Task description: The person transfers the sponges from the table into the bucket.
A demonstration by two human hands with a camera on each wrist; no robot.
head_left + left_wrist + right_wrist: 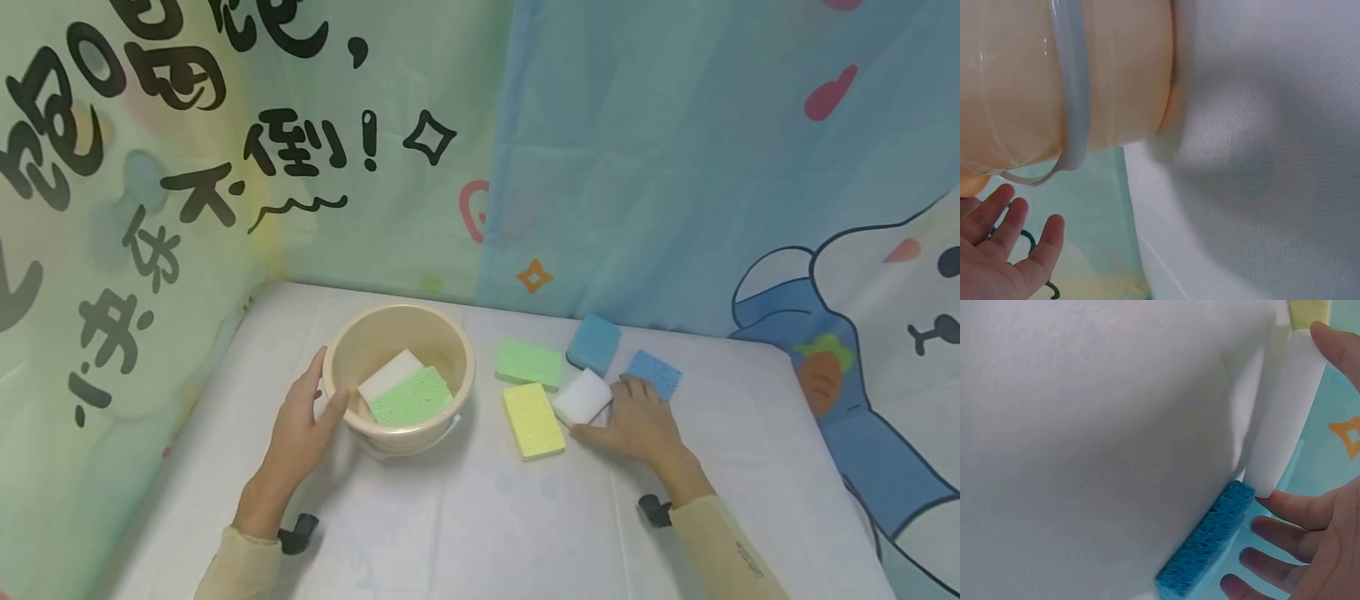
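Note:
My right hand (637,425) has its thumb at one end of a white sponge (1288,415) and its index fingertip at the other, pinching it. The other fingers spread over the near part of a blue speckled sponge (654,373), seen below the white one in the right wrist view. My left hand (300,425) is beside a cream bucket (405,437), thumb by the rim and fingers fairly straight along its outer left side. Inside the bucket lie a white sponge (388,375) and a green speckled sponge (412,397).
Around the right hand lie a yellow sponge (533,422), a green sponge (528,364) and a darker blue sponge (593,343). The bucket's pale handle (1074,81) hangs down its side. A white cloth covers the table (480,533), with printed curtains (637,167) behind.

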